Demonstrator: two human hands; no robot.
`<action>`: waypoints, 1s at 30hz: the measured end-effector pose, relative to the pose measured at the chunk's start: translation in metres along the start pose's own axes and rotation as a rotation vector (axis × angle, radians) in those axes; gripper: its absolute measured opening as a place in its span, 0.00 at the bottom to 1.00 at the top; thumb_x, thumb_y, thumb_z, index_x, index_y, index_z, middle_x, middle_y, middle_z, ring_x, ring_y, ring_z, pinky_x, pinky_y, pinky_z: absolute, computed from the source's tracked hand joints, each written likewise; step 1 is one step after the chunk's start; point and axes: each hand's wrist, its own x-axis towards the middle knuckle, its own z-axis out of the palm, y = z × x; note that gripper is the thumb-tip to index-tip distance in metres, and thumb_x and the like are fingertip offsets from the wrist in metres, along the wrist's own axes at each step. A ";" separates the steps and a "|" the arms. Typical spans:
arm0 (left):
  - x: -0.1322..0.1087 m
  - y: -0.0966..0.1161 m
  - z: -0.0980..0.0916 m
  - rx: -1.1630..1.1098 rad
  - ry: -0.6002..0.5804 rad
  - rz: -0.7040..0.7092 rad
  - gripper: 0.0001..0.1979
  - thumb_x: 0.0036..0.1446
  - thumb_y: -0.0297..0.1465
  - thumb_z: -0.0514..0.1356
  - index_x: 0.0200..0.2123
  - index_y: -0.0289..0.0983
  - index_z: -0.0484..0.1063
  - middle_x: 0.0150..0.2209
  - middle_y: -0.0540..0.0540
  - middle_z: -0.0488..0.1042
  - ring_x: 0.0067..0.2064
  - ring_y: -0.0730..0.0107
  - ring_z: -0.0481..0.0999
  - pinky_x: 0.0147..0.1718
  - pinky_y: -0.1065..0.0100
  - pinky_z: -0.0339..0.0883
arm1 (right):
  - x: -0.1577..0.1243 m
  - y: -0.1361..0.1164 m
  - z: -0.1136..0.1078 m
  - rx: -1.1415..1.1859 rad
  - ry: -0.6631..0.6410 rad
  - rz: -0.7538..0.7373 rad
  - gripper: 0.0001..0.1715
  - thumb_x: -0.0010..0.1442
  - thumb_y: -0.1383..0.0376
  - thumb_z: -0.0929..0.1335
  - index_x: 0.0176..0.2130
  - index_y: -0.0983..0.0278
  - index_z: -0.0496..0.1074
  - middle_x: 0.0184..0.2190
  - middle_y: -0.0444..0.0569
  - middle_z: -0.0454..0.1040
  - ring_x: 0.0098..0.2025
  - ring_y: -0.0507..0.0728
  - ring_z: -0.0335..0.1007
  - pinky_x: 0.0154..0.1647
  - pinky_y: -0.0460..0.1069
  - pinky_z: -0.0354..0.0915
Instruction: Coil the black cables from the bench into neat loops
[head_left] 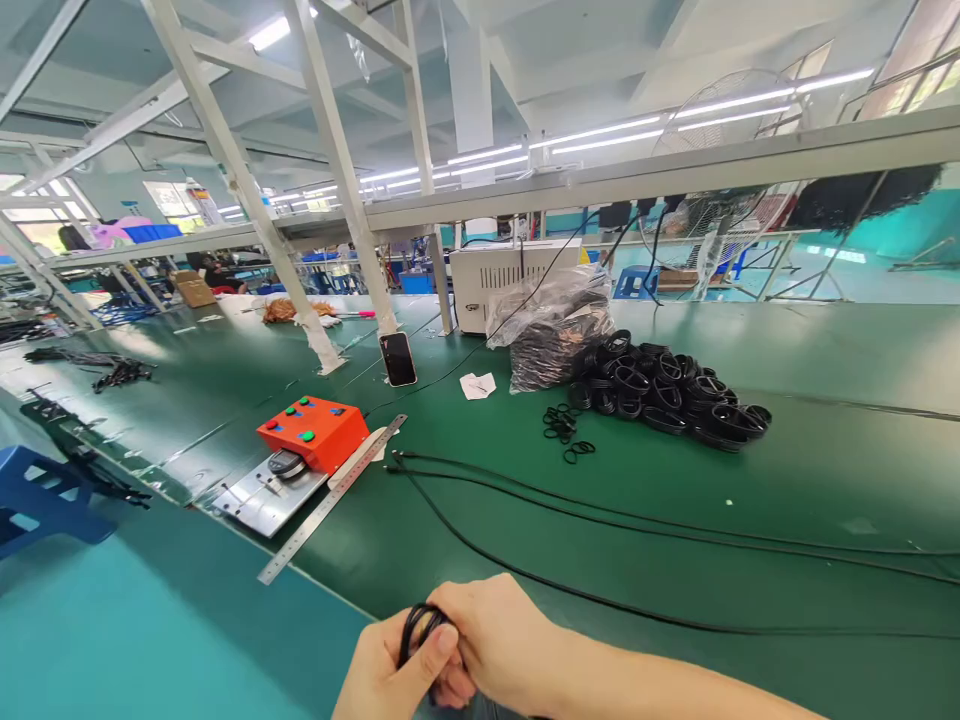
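At the bottom of the head view, close to the table's front edge, my two hands meet around a small coil of black cable [415, 632]. My left hand [394, 668] is closed on the coil, its thumb pressed across the loops. From the right, my right hand [504, 638] curls over the same coil, its fingers mostly hidden behind the left thumb. Several long black cables [540, 580] stretch over the green table [645, 490] to the right, their ends lying together near the middle. Beyond them sits a pile of coiled black cables [664, 390].
Small black rings [561, 424] lie beside the pile, in front of a plastic bag [551, 345]. To the left are a steel ruler [334, 500], an orange box with buttons [313, 432] on a metal plate, and a phone [398, 359] against a post. A blue stool [45, 500] stands far left.
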 end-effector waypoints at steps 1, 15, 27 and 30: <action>0.000 -0.001 0.000 -0.031 0.042 0.003 0.21 0.46 0.48 0.67 0.18 0.36 0.73 0.14 0.48 0.73 0.17 0.69 0.70 0.19 0.70 0.64 | -0.001 -0.002 -0.002 0.028 -0.006 0.024 0.09 0.62 0.72 0.60 0.33 0.62 0.67 0.27 0.41 0.78 0.31 0.50 0.75 0.31 0.42 0.60; -0.012 0.001 -0.021 0.318 0.066 0.182 0.21 0.65 0.45 0.49 0.24 0.39 0.66 0.25 0.53 0.61 0.29 0.69 0.60 0.31 0.70 0.59 | -0.003 -0.008 -0.013 0.554 -0.140 0.255 0.18 0.68 0.59 0.57 0.34 0.64 0.68 0.25 0.45 0.74 0.25 0.51 0.72 0.29 0.44 0.61; -0.017 -0.018 0.010 -0.098 0.003 0.014 0.28 0.60 0.54 0.47 0.55 0.47 0.68 0.66 0.43 0.61 0.47 0.53 0.78 0.43 0.57 0.71 | 0.000 -0.008 -0.004 0.741 -0.278 0.374 0.14 0.61 0.68 0.56 0.27 0.65 0.65 0.21 0.45 0.73 0.20 0.51 0.70 0.24 0.44 0.59; -0.018 -0.011 0.010 0.031 0.010 0.022 0.23 0.59 0.51 0.52 0.49 0.45 0.71 0.65 0.43 0.63 0.44 0.53 0.79 0.40 0.57 0.72 | 0.000 -0.007 0.000 0.678 -0.202 0.440 0.13 0.61 0.69 0.56 0.27 0.64 0.64 0.18 0.43 0.69 0.20 0.52 0.71 0.23 0.44 0.61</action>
